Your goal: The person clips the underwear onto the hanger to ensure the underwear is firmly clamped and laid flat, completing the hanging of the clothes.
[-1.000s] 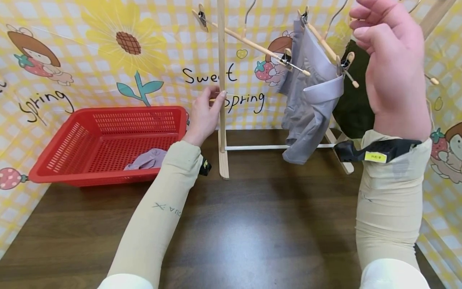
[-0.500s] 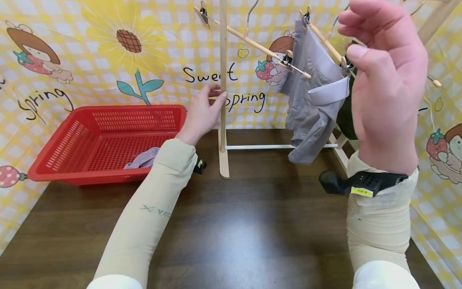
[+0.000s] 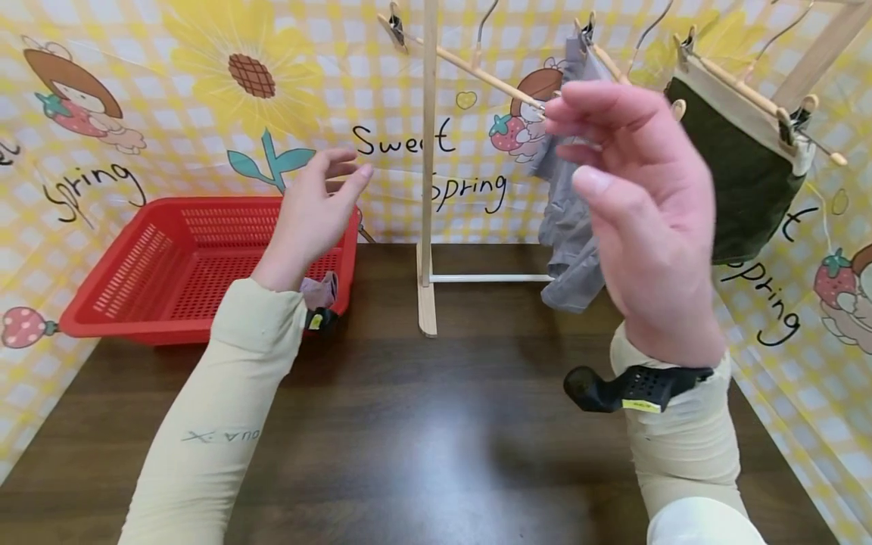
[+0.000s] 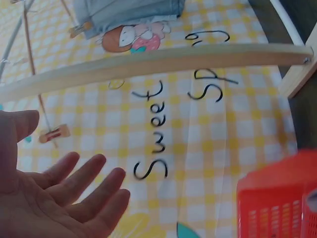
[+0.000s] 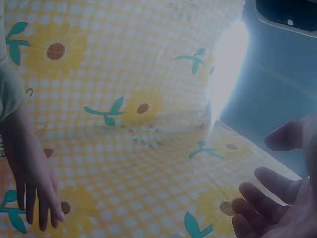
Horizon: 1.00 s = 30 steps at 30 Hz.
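Note:
My left hand [image 3: 313, 208] hovers over the right end of the red plastic basket [image 3: 170, 327], fingers loosely bent and holding nothing. A small lilac cloth [image 3: 320, 291] lies in the basket, partly hidden by my wrist. My right hand [image 3: 650, 227] is raised with loosely curved fingers and holds nothing. It overlaps the grey garment [image 3: 572, 250], which hangs from a wooden clip hanger [image 3: 606, 60]. In the left wrist view my left hand [image 4: 64, 198] has its fingers spread apart, with the rack's wooden upright [image 4: 148, 67] beyond.
A bare clip hanger [image 3: 477, 70] hangs behind the wooden upright [image 3: 428, 151]. Farther right, a dark green garment [image 3: 736, 159] with a cream waistband is clipped to another hanger. The rack's white lower bar [image 3: 490, 278] runs close above the brown table [image 3: 436, 424].
My left hand has moved left from beside the wooden upright to over the basket. My right hand has come down and left, uncovering the dark green garment and covering part of the grey one.

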Motion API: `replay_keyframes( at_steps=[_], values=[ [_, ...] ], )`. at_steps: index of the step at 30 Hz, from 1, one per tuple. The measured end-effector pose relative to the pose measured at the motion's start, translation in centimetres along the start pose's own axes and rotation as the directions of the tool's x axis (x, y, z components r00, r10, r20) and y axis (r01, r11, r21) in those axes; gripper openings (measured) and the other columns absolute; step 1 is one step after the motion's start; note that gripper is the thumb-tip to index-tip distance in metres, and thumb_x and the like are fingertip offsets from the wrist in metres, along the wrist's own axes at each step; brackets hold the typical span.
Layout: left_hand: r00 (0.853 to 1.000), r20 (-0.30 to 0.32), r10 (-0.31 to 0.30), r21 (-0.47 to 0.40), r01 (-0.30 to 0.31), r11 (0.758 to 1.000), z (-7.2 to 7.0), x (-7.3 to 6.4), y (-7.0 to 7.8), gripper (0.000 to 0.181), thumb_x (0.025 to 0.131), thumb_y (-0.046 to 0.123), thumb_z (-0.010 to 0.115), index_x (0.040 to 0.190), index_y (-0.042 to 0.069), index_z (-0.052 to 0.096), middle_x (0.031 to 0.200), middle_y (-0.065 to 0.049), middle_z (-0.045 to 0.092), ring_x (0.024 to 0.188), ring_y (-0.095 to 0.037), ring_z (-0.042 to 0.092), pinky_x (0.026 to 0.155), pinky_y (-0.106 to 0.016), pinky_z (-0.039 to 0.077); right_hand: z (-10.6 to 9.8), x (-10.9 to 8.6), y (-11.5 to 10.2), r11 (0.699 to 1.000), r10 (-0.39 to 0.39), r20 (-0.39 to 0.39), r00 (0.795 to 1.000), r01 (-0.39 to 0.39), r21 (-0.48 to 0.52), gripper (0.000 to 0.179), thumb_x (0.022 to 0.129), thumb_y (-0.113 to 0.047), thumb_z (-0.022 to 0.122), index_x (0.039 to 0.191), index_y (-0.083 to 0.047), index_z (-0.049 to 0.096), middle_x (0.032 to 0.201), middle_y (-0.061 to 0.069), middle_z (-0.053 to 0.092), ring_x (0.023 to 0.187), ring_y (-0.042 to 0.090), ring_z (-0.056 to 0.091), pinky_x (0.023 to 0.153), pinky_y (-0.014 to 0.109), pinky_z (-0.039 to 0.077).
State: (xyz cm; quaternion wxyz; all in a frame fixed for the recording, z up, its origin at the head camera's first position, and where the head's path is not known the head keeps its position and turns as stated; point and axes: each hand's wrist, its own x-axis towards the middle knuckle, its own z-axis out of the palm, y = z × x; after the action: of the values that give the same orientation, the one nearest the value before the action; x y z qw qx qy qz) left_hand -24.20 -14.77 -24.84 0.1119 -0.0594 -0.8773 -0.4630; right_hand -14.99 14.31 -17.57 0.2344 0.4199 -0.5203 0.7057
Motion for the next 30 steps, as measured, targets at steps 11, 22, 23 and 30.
replay_keyframes(
  at_steps=[11,22,23,30],
  values=[
    [0.999,0.018,-0.039,0.085,0.038,0.996,-2.1,-2.8,-2.0,0.066,0.099,0.058,0.055,0.150,0.016,0.048,0.146,-0.008,0.055,0.132,-0.029,0.052,0.107,-0.054,0.040,1.2,-3.0,4.2,0.975,0.218,0.070,0.973,-0.214,-0.064,0.035,0.093,0.005,0.052,0.127,0.004,0.061,0.125,0.019,0.062,0.120,0.039,0.055,0.104,0.046,0.042],
    [0.991,0.038,-0.129,0.168,0.120,0.978,-3.0,-5.6,-4.6,0.069,0.099,0.058,0.053,0.150,0.013,0.046,0.147,-0.014,0.051,0.132,-0.038,0.049,0.105,-0.063,0.038,2.8,-6.0,11.5,0.870,0.491,0.102,0.865,-0.483,-0.096,0.034,0.098,0.002,0.058,0.131,0.011,0.057,0.131,0.021,0.060,0.124,0.032,0.055,0.105,0.041,0.044],
    [0.990,0.037,-0.133,0.176,0.124,0.976,-3.1,-5.8,-4.9,0.069,0.099,0.058,0.054,0.150,0.012,0.046,0.147,-0.015,0.051,0.132,-0.038,0.049,0.105,-0.063,0.038,3.0,-6.2,12.1,0.860,0.509,0.108,0.854,-0.499,-0.107,0.034,0.098,0.001,0.059,0.131,0.010,0.057,0.131,0.020,0.061,0.124,0.029,0.055,0.104,0.040,0.044],
    [0.986,0.054,-0.160,0.230,0.143,0.963,-3.7,-6.1,-6.3,0.070,0.100,0.058,0.053,0.151,0.012,0.045,0.149,-0.016,0.049,0.134,-0.040,0.045,0.105,-0.064,0.037,4.8,-7.7,15.5,0.780,0.619,0.180,0.764,-0.572,-0.255,0.037,0.101,-0.014,0.064,0.137,-0.005,0.061,0.137,0.004,0.061,0.124,0.014,0.056,0.105,0.036,0.044]
  ],
)
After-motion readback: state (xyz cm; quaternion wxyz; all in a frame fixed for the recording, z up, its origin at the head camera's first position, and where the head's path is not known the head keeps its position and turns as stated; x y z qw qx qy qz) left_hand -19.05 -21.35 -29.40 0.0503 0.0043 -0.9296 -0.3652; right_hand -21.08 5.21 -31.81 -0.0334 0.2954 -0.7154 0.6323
